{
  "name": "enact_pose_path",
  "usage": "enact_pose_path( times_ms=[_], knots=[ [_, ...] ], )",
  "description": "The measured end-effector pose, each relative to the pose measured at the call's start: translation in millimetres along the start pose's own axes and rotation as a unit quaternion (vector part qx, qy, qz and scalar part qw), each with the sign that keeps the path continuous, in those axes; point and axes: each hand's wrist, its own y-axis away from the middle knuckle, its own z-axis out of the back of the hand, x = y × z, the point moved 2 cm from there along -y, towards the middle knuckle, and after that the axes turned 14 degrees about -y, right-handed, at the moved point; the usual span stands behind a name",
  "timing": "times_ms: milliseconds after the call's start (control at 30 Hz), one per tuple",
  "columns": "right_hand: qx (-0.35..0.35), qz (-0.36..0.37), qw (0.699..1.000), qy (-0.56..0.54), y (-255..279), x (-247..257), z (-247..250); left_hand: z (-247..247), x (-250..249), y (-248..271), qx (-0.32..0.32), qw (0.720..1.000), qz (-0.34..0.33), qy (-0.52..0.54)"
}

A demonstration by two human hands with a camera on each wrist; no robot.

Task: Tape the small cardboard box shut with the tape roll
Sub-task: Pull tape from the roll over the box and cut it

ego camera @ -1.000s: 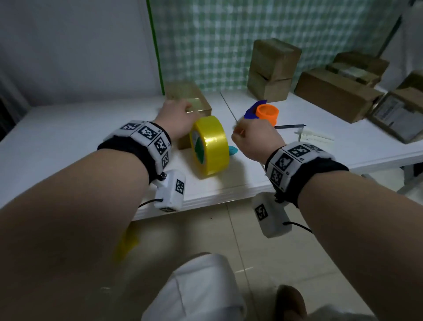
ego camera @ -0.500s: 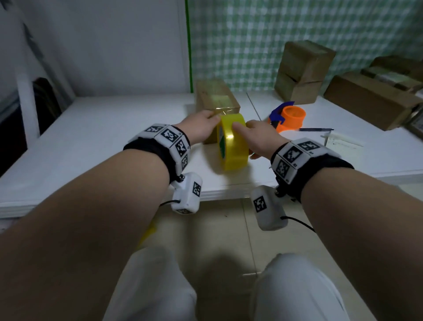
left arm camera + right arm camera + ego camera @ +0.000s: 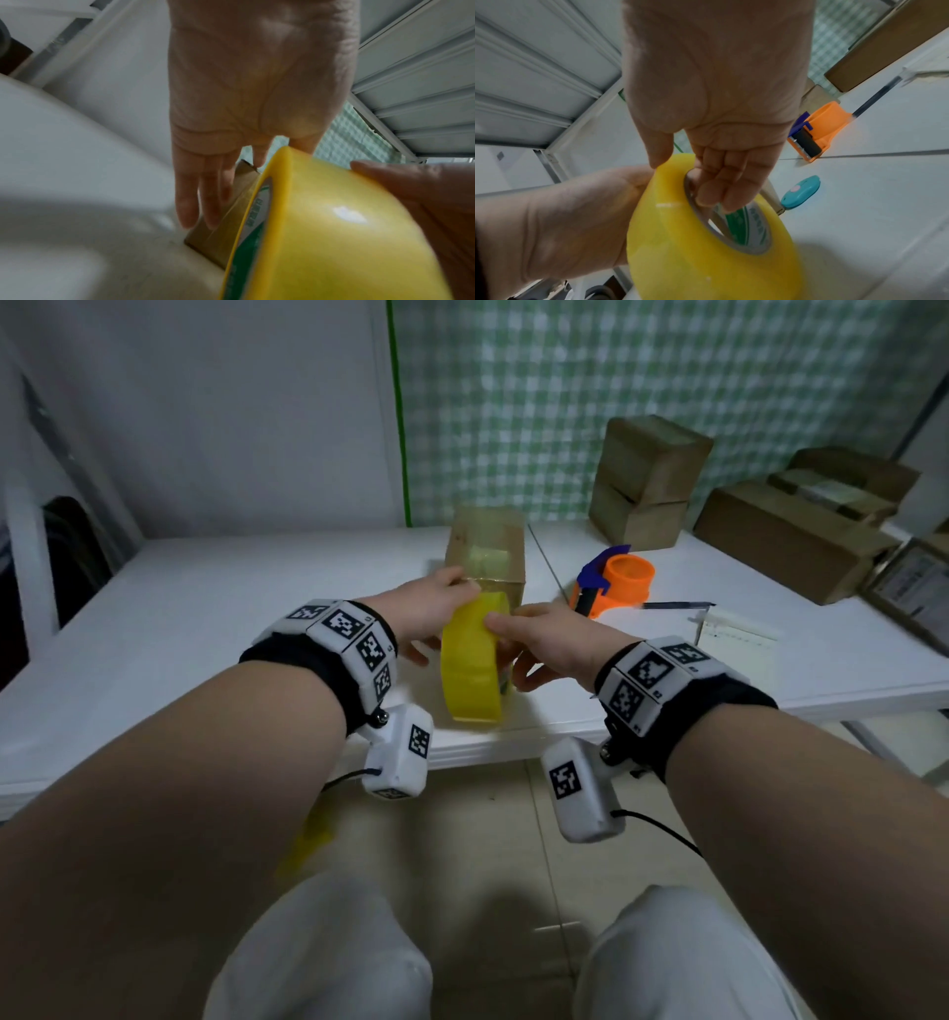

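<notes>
1. The small cardboard box [image 3: 488,557] is sitting on the white table [image 3: 205,608], at about 12 o'clock from the person, with a clear strip of tape lying along its top.
2. The yellow tape roll [image 3: 472,660] is standing on edge just in front of the box, at the box's 6 o'clock, near the table's front edge.
3. The right hand [image 3: 554,644] is gripping the roll: in the right wrist view its fingers [image 3: 718,182] are hooking into the core while the thumb is pressing on the outer face.
4. The left hand [image 3: 426,618] is lying with fingers straight and relaxed against the box's near left side, its fingertips [image 3: 200,203] touching the cardboard beside the roll.
5. An orange and blue tape dispenser [image 3: 611,582] is resting at 2 o'clock from the roll, with a dark pen [image 3: 672,605] and a sheet of paper [image 3: 729,634] just beyond it.
6. A small teal cutter [image 3: 800,192] is lying on the table close to the right of the roll.
7. More cardboard boxes are standing farther off: a stacked pair [image 3: 647,480] at 1 o'clock and longer ones [image 3: 785,536] at 2 o'clock.
8. A white wall [image 3: 205,403] is running behind the table on the left, and a green checked curtain [image 3: 616,367] is hanging on the right.
9. A pale tiled floor [image 3: 488,839] is showing below the table, between the person's knees in light trousers.
</notes>
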Motion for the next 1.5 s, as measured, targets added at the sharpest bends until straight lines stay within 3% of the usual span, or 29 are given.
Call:
enact_pose_path(
  times_ms=[167, 300, 400, 533, 600, 733, 833, 967, 1067, 1333, 1433, 1500],
  knots=[
    [0.023, 0.005, 1.0, -0.008, -13, -1, -7, 4, -2, -8, 0.01, 0.992, 0.001, 0.128],
    [0.008, 0.019, 1.0, 0.022, -25, 0, -3, 11, 1, -13, 0.047, 0.99, -0.008, 0.135],
    [-0.09, 0.095, 0.99, 0.056, -37, 6, 7, 17, 1, -15, 0.043, 0.996, -0.008, 0.081],
    [-0.226, 0.209, 0.927, 0.213, -53, 20, 15, 28, 4, -17, 0.01, 1.0, 0.009, 0.026],
    [-0.22, 0.224, 0.909, 0.274, -61, 26, 12, 30, 7, -17, 0.008, 1.0, 0.01, 0.001],
    [-0.109, 0.18, 0.894, 0.395, -78, 25, 0, 31, 12, -18, -0.005, 1.0, 0.003, -0.018],
    [-0.108, 0.134, 0.867, 0.468, -90, 16, -1, 32, 16, -21, -0.01, 1.0, 0.006, -0.027],
    [-0.125, 0.125, 0.863, 0.473, -98, 10, 3, 31, 20, -23, -0.023, 0.998, 0.032, -0.054],
    [-0.113, 0.131, 0.858, 0.483, -102, 9, 7, 26, 15, -26, -0.026, 0.996, 0.014, -0.089],
    [-0.084, 0.126, 0.861, 0.486, -105, 12, 11, 24, 14, -28, -0.008, 0.987, 0.053, -0.153],
    [-0.084, 0.152, 0.892, 0.416, -97, 13, 15, 23, 12, -26, -0.011, 0.985, 0.049, -0.165],
    [-0.158, 0.202, 0.919, 0.3, -89, 11, 25, 24, 10, -24, -0.017, 0.986, 0.05, -0.158]
  ],
)
